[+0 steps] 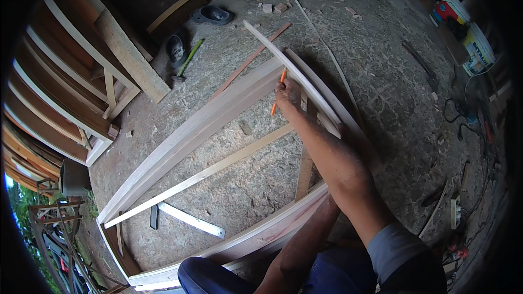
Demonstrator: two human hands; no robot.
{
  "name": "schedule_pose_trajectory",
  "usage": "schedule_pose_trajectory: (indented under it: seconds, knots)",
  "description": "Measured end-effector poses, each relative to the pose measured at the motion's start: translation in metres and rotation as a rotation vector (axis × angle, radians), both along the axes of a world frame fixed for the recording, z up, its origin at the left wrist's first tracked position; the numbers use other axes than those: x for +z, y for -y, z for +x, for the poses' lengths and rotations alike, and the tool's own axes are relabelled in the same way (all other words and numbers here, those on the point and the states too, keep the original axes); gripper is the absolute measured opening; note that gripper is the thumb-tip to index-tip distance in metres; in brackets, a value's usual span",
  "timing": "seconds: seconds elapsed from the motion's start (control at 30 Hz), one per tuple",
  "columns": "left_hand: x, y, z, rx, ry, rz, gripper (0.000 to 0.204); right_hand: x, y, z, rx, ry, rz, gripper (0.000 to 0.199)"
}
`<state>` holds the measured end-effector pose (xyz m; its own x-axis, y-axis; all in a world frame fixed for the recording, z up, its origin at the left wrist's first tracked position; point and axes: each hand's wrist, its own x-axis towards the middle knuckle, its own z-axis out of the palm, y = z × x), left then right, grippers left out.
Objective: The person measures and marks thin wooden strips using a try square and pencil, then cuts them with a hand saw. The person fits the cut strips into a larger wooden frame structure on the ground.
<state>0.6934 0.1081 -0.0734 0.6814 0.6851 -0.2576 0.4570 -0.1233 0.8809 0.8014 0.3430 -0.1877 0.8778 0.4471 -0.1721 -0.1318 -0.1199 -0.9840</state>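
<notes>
My right hand point(287, 92) is closed around an orange pencil point(274, 108), at the far corner of a pale wooden frame point(196, 117) on the floor. Beside its fingers, a narrow wooden strip point(267, 39) lies across the frame's far right end and sticks out past the corner. Under the right arm passes my left forearm point(302, 247), reaching toward that same end; the left hand is mostly hidden in shadow behind the right arm. A thin batten point(218, 167) runs lengthwise inside the frame. Below it, a try square point(190, 220) with a metal blade rests on the floor.
Several similar wooden frames point(71, 60) stand at the left. A green-handled hammer point(192, 57) and dark sandals point(212, 14) lie beyond the frame. Wood offcuts point(280, 7) are scattered at the back. Buckets point(478, 49) stand far right, near cables and a power strip point(455, 212).
</notes>
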Motion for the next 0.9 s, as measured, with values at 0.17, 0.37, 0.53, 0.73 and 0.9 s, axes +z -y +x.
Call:
schedule_pose_trajectory:
  seconds: [0.17, 0.37, 0.53, 0.73, 0.9]
  knots:
    - [-0.003, -0.001, -0.002, -0.009, -0.005, 0.012, 0.056, 0.017, 0.007, 0.000, 0.036, 0.579, -0.321, 0.020]
    - [-0.004, -0.001, -0.004, -0.021, -0.009, 0.024, 0.056, 0.026, 0.014, -0.004, 0.043, 0.608, -0.310, 0.016]
    - [-0.005, -0.001, -0.005, -0.029, -0.009, 0.034, 0.056, 0.027, 0.016, -0.004, 0.059, 0.620, -0.314, 0.017]
    - [-0.006, -0.002, -0.006, -0.037, -0.012, 0.046, 0.056, 0.022, 0.013, -0.003, 0.033, 0.624, -0.264, 0.021]
    - [-0.007, -0.001, -0.006, -0.049, -0.014, 0.054, 0.056, 0.018, 0.015, -0.001, 0.072, 0.657, -0.286, 0.023]
